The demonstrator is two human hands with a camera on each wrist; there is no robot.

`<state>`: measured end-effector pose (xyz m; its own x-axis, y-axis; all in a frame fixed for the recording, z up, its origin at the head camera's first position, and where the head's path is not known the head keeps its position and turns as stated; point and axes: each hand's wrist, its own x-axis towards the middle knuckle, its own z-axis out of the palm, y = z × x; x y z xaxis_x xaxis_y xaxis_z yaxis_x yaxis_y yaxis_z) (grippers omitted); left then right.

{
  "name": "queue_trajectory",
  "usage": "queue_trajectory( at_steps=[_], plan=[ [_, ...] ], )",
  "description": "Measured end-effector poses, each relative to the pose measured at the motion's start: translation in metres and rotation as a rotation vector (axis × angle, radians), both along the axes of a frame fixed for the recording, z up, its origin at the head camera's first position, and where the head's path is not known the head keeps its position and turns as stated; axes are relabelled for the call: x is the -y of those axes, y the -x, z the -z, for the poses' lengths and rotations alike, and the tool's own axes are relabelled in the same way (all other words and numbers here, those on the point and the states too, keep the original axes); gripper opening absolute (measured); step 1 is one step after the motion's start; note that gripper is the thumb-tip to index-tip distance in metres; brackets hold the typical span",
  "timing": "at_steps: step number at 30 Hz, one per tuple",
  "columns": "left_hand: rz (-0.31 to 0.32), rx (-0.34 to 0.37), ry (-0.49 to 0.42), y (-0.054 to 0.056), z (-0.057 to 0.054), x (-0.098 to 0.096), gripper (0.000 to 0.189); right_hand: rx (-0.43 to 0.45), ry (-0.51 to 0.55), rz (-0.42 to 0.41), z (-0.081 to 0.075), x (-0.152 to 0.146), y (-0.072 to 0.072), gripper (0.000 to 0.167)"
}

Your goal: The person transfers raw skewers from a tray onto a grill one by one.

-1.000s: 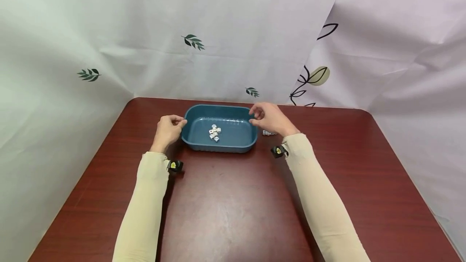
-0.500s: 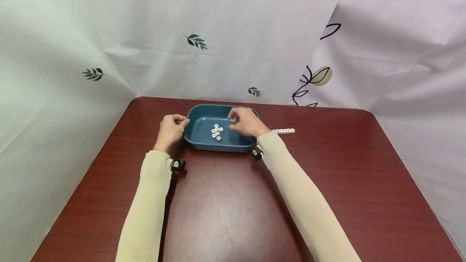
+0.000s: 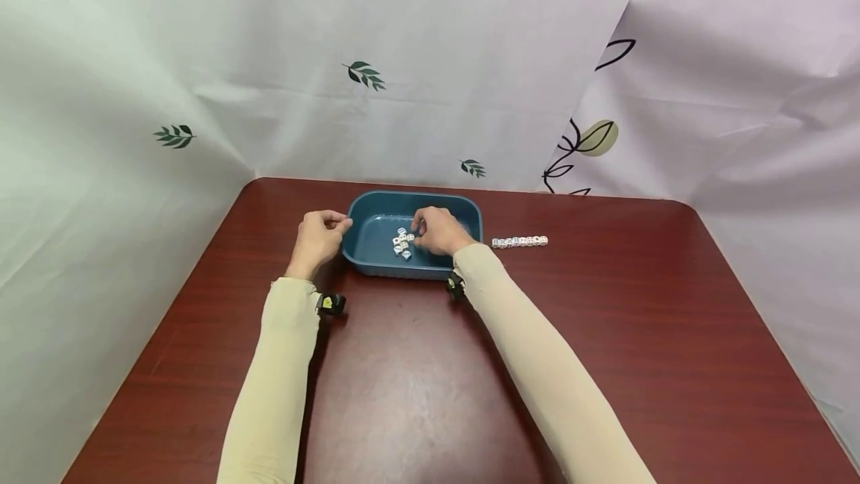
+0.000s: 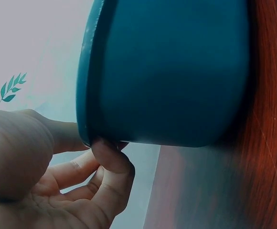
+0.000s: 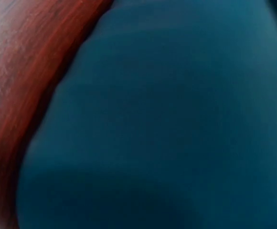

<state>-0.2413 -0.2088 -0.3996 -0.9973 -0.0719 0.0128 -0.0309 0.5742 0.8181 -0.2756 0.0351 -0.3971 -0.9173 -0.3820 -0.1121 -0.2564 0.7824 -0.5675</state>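
Note:
A blue rectangular tray (image 3: 376,270) sits on the table, with several white dice (image 3: 402,243) clustered on its floor. My left hand (image 3: 316,243) pinches the tray's left rim between thumb and fingers, and the left wrist view shows this grip on the tray wall (image 4: 172,71) close up. Inside the tray, my right hand (image 3: 440,231) reaches in from the right, its thumb and forefinger apart, fingertips right beside the dice. The right wrist view is filled by the tray's outer side (image 5: 153,109); that hand is hidden there.
To the right of the tray, a straight row of white dice (image 3: 519,242) lies on the dark red wooden table (image 3: 605,320). A white cloth (image 3: 416,58) with leaf prints hangs behind the table's back edge.
My right hand has moved left from above the tray's right rim down to the dice inside, uncovering the row of dice. The left hand keeps its grip on the rim.

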Motion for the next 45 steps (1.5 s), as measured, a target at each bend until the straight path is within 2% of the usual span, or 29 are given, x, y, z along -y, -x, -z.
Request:
queue_trajectory(
  at_steps=[7,24,36,45],
  plan=[
    [0.004,0.016,0.004,-0.001,-0.001,0.0,0.033,0.011,-0.045,0.026,0.008,0.003,0.004,0.016],
    [0.005,0.007,0.002,-0.001,-0.001,0.001,0.033,0.002,-0.049,-0.02,0.011,0.007,0.01,0.004],
    [0.001,-0.016,0.02,-0.001,0.0,0.0,0.031,-0.022,-0.035,-0.028,0.004,0.001,0.007,0.004],
    [0.008,-0.017,0.028,-0.001,-0.002,-0.001,0.033,-0.046,-0.036,-0.142,-0.009,-0.008,0.004,0.005]
  ],
)
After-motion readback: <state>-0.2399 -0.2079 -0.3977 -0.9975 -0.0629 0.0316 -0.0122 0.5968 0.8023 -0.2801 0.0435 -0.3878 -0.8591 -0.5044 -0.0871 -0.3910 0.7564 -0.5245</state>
